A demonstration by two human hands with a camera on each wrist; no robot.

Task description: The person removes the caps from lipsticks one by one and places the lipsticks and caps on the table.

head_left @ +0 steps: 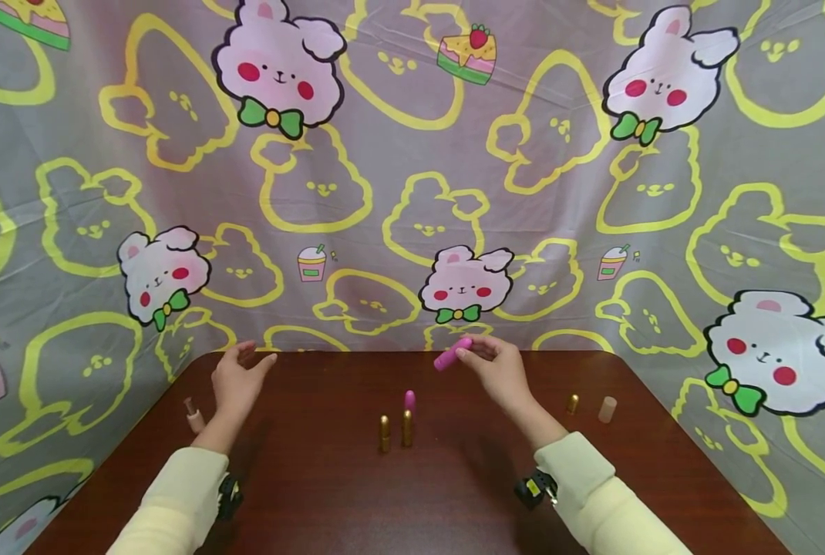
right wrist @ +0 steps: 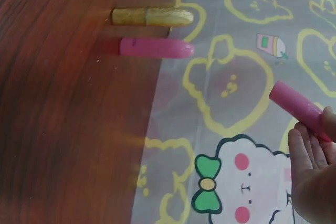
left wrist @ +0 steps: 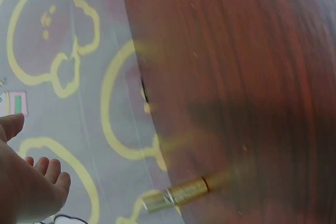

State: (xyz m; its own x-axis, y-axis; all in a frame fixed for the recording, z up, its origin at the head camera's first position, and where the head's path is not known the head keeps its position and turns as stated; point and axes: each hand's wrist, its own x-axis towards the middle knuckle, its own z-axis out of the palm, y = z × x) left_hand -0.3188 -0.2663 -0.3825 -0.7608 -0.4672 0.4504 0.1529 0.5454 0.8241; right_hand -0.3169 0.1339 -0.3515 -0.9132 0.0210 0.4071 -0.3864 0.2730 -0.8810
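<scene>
My right hand (head_left: 501,376) pinches a capped pink lipstick (head_left: 451,355) between thumb and fingers, tilted above the far part of the table; the right wrist view shows its free end pointing away from the palm. My left hand (head_left: 236,382) is raised over the left side of the table, fingers apart, holding nothing. Between the hands stand two gold lipsticks, one on the left (head_left: 385,433) and one on the right (head_left: 407,428). Partly hidden behind the right one is another pink lipstick (head_left: 410,400). All three stand upright in a row in the right wrist view.
Near the left forearm stands a beige tube with its applicator or stick showing (head_left: 194,416). At the right are a small gold bullet-shaped piece (head_left: 574,403) and a beige cylinder (head_left: 607,409). A patterned curtain (head_left: 385,254) surrounds the dark wooden table (head_left: 329,493).
</scene>
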